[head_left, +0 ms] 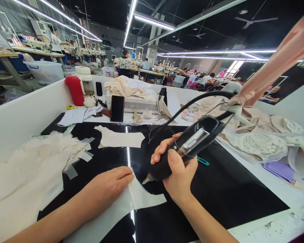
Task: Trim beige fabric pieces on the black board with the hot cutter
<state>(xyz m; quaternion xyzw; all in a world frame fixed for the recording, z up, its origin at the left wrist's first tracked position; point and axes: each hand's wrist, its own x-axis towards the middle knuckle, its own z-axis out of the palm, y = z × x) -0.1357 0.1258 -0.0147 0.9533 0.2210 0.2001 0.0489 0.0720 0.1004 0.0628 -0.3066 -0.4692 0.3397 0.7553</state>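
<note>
On a glossy black worktable point(230, 189), a thin, limp cream fabric piece point(142, 197), likely to slide unless pinned flat, lies under the left hand point(109, 185), fingers spread and pressing; the right hand point(178, 175) is wrapped around a black corded hand tool point(189, 145), light-looking, gripped mid-barrel, tip just beside the fabric's edge.

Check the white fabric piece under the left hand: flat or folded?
Flat. The white fabric piece lies spread on the black worktop, pressed by the left hand; no fold visible.
</note>
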